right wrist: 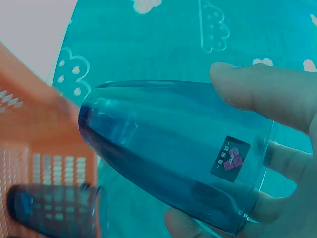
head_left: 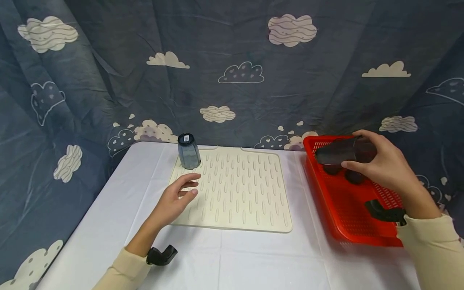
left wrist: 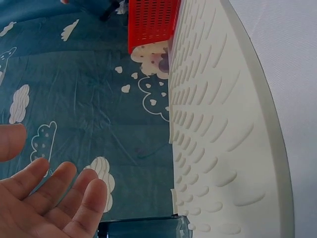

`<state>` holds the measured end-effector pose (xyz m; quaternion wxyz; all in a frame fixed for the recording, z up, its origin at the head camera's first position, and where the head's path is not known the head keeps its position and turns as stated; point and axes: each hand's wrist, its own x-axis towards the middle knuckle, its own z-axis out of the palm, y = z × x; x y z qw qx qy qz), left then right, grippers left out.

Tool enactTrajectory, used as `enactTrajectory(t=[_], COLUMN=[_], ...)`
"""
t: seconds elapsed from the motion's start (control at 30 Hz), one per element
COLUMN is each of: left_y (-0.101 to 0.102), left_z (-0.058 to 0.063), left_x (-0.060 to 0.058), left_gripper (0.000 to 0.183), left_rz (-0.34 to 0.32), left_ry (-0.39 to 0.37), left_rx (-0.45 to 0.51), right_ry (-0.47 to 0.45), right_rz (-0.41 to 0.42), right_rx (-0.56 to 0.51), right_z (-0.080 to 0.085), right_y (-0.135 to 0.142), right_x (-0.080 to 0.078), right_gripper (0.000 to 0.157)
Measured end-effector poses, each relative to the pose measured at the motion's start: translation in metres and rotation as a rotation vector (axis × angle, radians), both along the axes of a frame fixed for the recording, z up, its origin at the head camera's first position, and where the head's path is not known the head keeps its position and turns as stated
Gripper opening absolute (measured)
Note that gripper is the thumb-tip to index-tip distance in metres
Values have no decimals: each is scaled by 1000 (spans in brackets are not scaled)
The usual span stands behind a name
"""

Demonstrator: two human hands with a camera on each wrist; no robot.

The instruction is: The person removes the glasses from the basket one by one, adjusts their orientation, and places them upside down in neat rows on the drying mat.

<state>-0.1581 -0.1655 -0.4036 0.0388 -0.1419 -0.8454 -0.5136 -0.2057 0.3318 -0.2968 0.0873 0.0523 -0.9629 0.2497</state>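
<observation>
A dark blue-tinted drinking glass point(right wrist: 163, 144) lies sideways in my right hand point(head_left: 388, 163), which grips it near its rim over the red basket point(head_left: 333, 213). A small dark label shows on its side in the right wrist view. Below it, other dark glasses point(head_left: 354, 176) lie in the basket. My left hand point(head_left: 177, 199) is held over the left side of the cream drying mat point(head_left: 235, 189), fingers loosely bent and holding nothing. Just beyond it, a similar glass point(head_left: 189, 152) stands upside down on the mat's back left corner.
A white cloth covers the table point(head_left: 253, 257). Behind it hangs a dark curtain point(head_left: 203, 48) with cloud prints. The basket has raised, perforated walls and stands to the right of the mat, with a strip of tablecloth between them.
</observation>
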Motion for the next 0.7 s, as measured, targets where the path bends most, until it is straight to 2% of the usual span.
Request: enactTrajectory(t=[0.23,0.47,0.7], left_y=[1,7,11], left_z=[-1,0,4], left_x=[0,-1,-1], left_gripper=[41,41,41], left_rz=[1,-15,-5], left_ry=[17,18,5], left_rx=[3,13,14], right_ry=[47,107,145], right_rz=[18,73,148], right_rx=[-93,-163,-231], right_z=[5,9,9], right_y=[-23,-47,-72], right_x=[9,15,20], right_gripper=[87,81,83])
